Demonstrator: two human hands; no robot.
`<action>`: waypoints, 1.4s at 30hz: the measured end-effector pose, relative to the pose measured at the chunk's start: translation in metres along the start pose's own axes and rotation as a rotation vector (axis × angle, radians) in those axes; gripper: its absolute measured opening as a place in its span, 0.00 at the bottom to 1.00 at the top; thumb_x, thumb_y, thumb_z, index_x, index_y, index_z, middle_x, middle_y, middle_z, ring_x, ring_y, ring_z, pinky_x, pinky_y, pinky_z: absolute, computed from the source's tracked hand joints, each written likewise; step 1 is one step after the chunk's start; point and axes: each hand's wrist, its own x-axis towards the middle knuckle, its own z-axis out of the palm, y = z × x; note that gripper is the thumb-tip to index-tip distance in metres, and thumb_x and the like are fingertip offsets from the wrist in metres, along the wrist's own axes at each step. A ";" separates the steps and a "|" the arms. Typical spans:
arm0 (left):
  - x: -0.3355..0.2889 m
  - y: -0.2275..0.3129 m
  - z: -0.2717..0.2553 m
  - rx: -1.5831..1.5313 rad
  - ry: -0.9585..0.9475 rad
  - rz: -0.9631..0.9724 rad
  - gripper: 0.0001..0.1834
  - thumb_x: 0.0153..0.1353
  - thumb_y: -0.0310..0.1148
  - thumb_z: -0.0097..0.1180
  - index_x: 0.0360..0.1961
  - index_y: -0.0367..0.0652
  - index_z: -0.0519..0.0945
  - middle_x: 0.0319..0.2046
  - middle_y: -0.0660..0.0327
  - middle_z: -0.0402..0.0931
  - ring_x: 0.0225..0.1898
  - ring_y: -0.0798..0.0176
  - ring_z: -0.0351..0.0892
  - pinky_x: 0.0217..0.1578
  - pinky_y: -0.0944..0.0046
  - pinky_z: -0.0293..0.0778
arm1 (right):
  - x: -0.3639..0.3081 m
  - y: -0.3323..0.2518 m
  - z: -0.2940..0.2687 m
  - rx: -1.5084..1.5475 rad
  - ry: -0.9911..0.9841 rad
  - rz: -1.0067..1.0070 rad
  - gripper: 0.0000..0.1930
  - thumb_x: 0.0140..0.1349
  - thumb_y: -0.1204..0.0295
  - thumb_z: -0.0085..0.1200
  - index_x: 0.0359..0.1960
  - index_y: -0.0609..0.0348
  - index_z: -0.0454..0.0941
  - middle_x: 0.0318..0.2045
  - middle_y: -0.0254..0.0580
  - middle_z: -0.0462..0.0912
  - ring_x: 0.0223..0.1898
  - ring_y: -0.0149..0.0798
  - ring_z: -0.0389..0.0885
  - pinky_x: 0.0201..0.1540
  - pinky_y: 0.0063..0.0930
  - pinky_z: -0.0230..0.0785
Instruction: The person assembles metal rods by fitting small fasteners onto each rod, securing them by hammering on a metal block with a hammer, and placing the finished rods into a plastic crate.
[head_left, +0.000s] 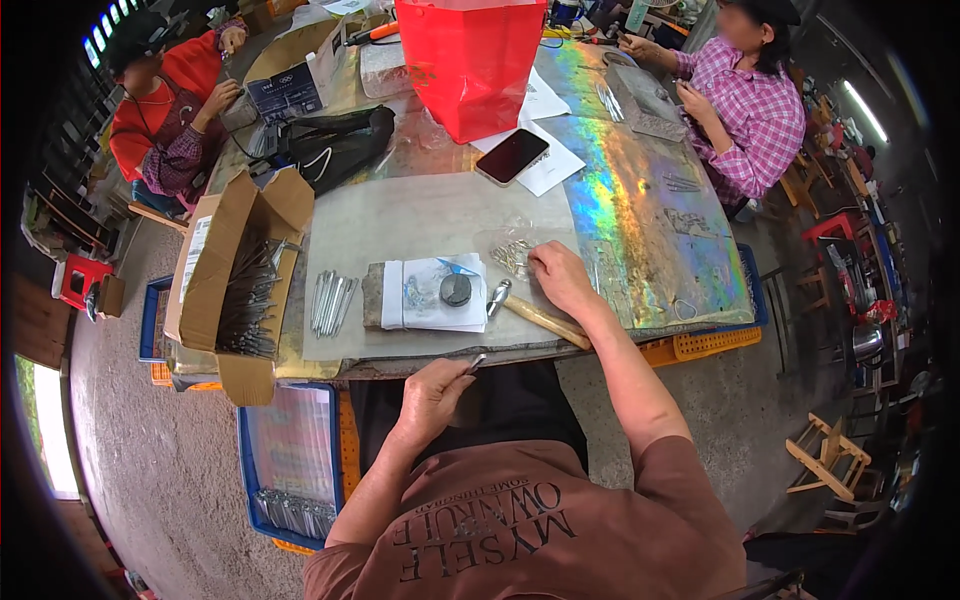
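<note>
My left hand (434,398) is closed on a thin metal rod (478,361), whose tip juts past the fingers just off the table's near edge. My right hand (563,280) reaches to a small pile of brass-coloured parts (512,256) on a clear plastic bag; its fingertips are curled together, and what is between them is hidden. Under that forearm lies a hammer (540,318) with a wooden handle. To its left, a dark round block (455,290) sits on a stack of white paper (420,310) over a flat slab. Several metal rods (333,303) lie farther left.
A cardboard box (200,265) full of metal rods stands at the table's left. Beyond are a phone (512,158), a red bag (472,70) and a black bag (345,145). Two people work across the table. A blue crate (290,460) stands on the floor at lower left.
</note>
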 end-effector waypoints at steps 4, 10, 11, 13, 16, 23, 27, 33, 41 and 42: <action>-0.004 -0.004 -0.002 -0.048 0.006 -0.076 0.08 0.48 0.22 0.55 0.31 0.36 0.76 0.26 0.54 0.74 0.28 0.57 0.75 0.30 0.67 0.69 | 0.009 0.003 0.012 -0.184 -0.095 -0.030 0.05 0.50 0.73 0.46 0.26 0.61 0.72 0.25 0.48 0.73 0.32 0.50 0.72 0.34 0.41 0.64; -0.005 -0.007 -0.001 -0.066 0.034 -0.072 0.08 0.48 0.21 0.55 0.32 0.36 0.76 0.25 0.55 0.74 0.27 0.59 0.74 0.30 0.68 0.69 | 0.011 0.002 0.013 -0.332 -0.199 -0.027 0.05 0.48 0.76 0.44 0.26 0.63 0.70 0.25 0.50 0.73 0.32 0.52 0.72 0.33 0.44 0.63; -0.005 -0.007 -0.001 -0.067 0.036 -0.071 0.08 0.48 0.21 0.55 0.32 0.36 0.76 0.25 0.55 0.74 0.27 0.59 0.74 0.30 0.68 0.69 | 0.010 0.003 0.012 -0.301 -0.204 0.010 0.05 0.47 0.77 0.43 0.27 0.63 0.70 0.26 0.50 0.73 0.32 0.52 0.72 0.34 0.45 0.63; -0.006 -0.006 -0.001 -0.084 0.030 -0.109 0.08 0.48 0.21 0.55 0.32 0.36 0.76 0.25 0.55 0.74 0.27 0.60 0.74 0.29 0.69 0.68 | 0.008 0.003 0.006 -0.295 -0.174 0.001 0.05 0.47 0.77 0.43 0.27 0.63 0.71 0.26 0.50 0.74 0.33 0.52 0.72 0.34 0.45 0.63; -0.006 -0.008 -0.001 -0.112 0.028 -0.114 0.07 0.48 0.21 0.55 0.32 0.36 0.76 0.24 0.56 0.74 0.26 0.62 0.74 0.29 0.70 0.68 | 0.006 0.005 -0.002 -0.343 -0.187 -0.004 0.06 0.48 0.77 0.43 0.27 0.63 0.71 0.26 0.51 0.74 0.33 0.52 0.72 0.34 0.44 0.63; -0.006 -0.006 -0.001 -0.114 0.024 -0.100 0.07 0.48 0.21 0.55 0.32 0.36 0.76 0.24 0.56 0.74 0.25 0.63 0.73 0.28 0.70 0.68 | 0.007 0.015 -0.012 -0.150 -0.089 0.005 0.06 0.50 0.75 0.45 0.27 0.64 0.72 0.28 0.53 0.73 0.34 0.53 0.72 0.37 0.43 0.64; -0.008 -0.007 0.000 -0.120 0.025 -0.107 0.07 0.49 0.21 0.55 0.32 0.36 0.76 0.23 0.56 0.74 0.25 0.62 0.73 0.28 0.70 0.68 | 0.010 0.008 -0.004 -0.178 -0.147 0.037 0.06 0.50 0.75 0.45 0.27 0.65 0.72 0.29 0.53 0.74 0.35 0.53 0.72 0.37 0.42 0.64; -0.007 -0.007 0.001 -0.121 0.012 -0.095 0.07 0.49 0.22 0.55 0.32 0.36 0.76 0.24 0.55 0.74 0.26 0.62 0.74 0.29 0.70 0.68 | 0.013 0.007 0.000 -0.388 -0.321 0.084 0.08 0.51 0.73 0.45 0.28 0.66 0.71 0.30 0.54 0.74 0.34 0.54 0.73 0.37 0.45 0.64; -0.009 -0.009 -0.002 -0.230 0.012 -0.242 0.08 0.50 0.22 0.55 0.33 0.35 0.76 0.24 0.61 0.75 0.26 0.71 0.72 0.28 0.73 0.68 | -0.003 -0.012 -0.019 0.165 -0.073 0.192 0.07 0.53 0.75 0.44 0.29 0.69 0.67 0.24 0.50 0.75 0.27 0.47 0.75 0.30 0.36 0.65; -0.010 -0.009 -0.001 -0.274 -0.011 -0.290 0.07 0.51 0.23 0.54 0.33 0.35 0.77 0.23 0.65 0.74 0.24 0.76 0.69 0.25 0.76 0.66 | -0.007 -0.015 -0.021 0.165 -0.076 0.190 0.07 0.53 0.75 0.44 0.29 0.69 0.67 0.24 0.50 0.75 0.27 0.47 0.75 0.30 0.36 0.65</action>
